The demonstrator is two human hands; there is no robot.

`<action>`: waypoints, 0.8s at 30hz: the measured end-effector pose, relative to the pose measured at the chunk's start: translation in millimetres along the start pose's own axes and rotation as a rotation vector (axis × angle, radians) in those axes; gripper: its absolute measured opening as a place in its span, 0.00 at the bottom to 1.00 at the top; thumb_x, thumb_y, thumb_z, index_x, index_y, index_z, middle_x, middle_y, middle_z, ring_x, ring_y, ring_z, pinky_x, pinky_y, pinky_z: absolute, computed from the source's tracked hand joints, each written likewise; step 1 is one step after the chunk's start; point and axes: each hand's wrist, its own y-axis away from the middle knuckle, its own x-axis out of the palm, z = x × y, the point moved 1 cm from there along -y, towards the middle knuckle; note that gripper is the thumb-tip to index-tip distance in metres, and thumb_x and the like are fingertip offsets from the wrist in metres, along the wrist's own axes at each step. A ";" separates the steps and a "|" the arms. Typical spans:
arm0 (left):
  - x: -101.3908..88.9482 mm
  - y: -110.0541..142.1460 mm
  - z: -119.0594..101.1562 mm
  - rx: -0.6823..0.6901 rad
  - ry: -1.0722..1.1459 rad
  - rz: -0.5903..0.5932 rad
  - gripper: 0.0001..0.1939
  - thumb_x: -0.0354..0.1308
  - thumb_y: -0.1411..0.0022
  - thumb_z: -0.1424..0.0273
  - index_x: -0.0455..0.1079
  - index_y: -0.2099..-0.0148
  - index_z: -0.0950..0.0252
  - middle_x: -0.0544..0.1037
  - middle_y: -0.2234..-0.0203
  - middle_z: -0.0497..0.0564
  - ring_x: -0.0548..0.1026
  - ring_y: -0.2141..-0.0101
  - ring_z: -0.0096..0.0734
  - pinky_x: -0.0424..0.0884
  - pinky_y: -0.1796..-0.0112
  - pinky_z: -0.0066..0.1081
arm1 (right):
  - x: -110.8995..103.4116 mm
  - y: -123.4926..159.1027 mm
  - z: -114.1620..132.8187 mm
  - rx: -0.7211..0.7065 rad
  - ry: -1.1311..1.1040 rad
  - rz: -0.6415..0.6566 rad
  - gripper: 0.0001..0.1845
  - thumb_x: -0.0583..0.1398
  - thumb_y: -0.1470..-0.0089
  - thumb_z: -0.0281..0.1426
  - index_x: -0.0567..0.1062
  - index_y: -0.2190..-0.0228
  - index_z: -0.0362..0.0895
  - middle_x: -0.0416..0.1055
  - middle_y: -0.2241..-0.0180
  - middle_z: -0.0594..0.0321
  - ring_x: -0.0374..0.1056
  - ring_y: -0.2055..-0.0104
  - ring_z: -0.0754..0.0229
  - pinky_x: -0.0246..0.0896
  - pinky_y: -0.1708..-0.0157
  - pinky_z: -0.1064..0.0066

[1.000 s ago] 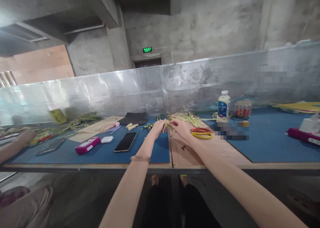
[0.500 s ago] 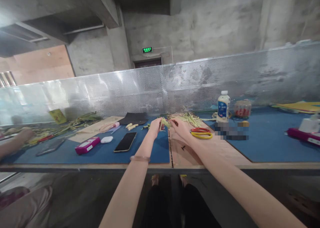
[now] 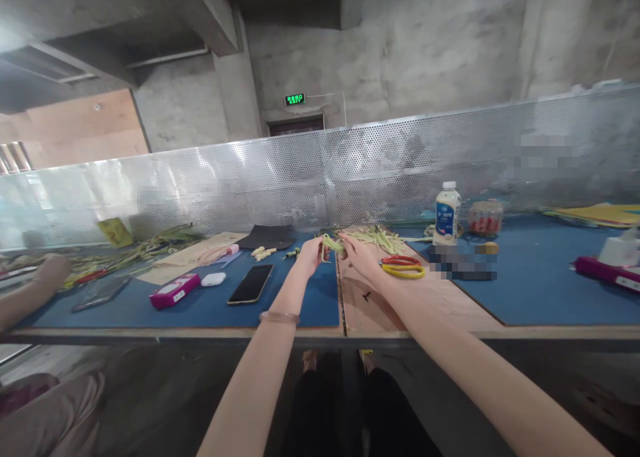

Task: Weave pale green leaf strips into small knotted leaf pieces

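My left hand (image 3: 313, 253) is closed around a small bunch of pale green strips (image 3: 331, 245) above the seam between the blue mat and the bare wooden board. From the other side my right hand (image 3: 357, 252) pinches the same bunch, its fingertips partly hidden. Some strip ends curl out below the left fingers. Just behind the right hand lies a pile of loose pale green strips (image 3: 385, 239). Two looped handles, one red and one yellow (image 3: 411, 271), rest on the board to its right.
Left on the blue mat (image 3: 200, 317) are a black phone (image 3: 251, 284), a white case (image 3: 213, 279) and a magenta box (image 3: 175, 291). At right stand a milk bottle (image 3: 447, 213) and a clear jar (image 3: 485, 218). Another person's hand (image 3: 53, 270) works at far left.
My right fingers have shifted slightly on the green bunch, and more of it shows between my hands. The other person's hand at far left has moved a little.
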 end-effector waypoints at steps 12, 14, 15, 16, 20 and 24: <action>0.2 -2.2 5.9 0.016 -0.074 0.110 0.14 0.51 0.38 0.65 0.65 0.54 0.69 0.72 0.63 0.52 0.72 0.68 0.28 0.71 0.68 0.32 | 2.8 -1.6 1.2 0.033 -0.070 0.008 0.17 0.49 0.39 0.38 0.70 0.59 0.40 0.71 0.63 0.60 0.69 0.63 0.62 0.64 0.60 0.63; 0.1 -3.5 8.2 0.036 -0.097 0.127 0.14 0.51 0.38 0.65 0.66 0.55 0.69 0.72 0.64 0.52 0.72 0.68 0.28 0.71 0.68 0.32 | 1.4 -0.8 3.5 0.057 -0.058 -0.001 0.17 0.49 0.39 0.39 0.70 0.61 0.40 0.71 0.67 0.61 0.68 0.67 0.63 0.64 0.63 0.65; -0.2 -4.1 9.3 0.048 -0.110 0.132 0.14 0.51 0.38 0.64 0.66 0.55 0.69 0.72 0.64 0.52 0.72 0.68 0.27 0.71 0.68 0.32 | 0.0 -0.6 4.9 0.065 -0.048 -0.012 0.17 0.49 0.39 0.39 0.70 0.62 0.40 0.71 0.67 0.62 0.68 0.67 0.63 0.64 0.63 0.64; -0.7 -4.6 10.4 0.059 -0.124 0.136 0.14 0.51 0.38 0.64 0.66 0.55 0.69 0.72 0.65 0.51 0.72 0.69 0.27 0.71 0.69 0.31 | -1.5 -0.4 6.3 0.069 -0.037 -0.025 0.17 0.50 0.39 0.39 0.71 0.63 0.40 0.71 0.67 0.61 0.68 0.66 0.63 0.64 0.62 0.64; -3.5 -7.0 14.1 0.101 -0.186 0.138 0.13 0.51 0.38 0.64 0.67 0.58 0.69 0.72 0.68 0.50 0.71 0.72 0.24 0.70 0.72 0.29 | -4.1 -1.2 8.9 0.072 -0.013 -0.033 0.15 0.51 0.40 0.38 0.72 0.66 0.40 0.71 0.66 0.61 0.67 0.63 0.62 0.62 0.59 0.62; -4.8 -9.6 16.2 0.140 -0.241 0.121 0.14 0.50 0.37 0.63 0.67 0.62 0.69 0.71 0.73 0.47 0.69 0.77 0.21 0.68 0.75 0.26 | 0.0 -3.5 8.0 0.059 -0.020 0.007 0.14 0.52 0.40 0.37 0.72 0.64 0.40 0.71 0.64 0.61 0.68 0.61 0.61 0.62 0.57 0.61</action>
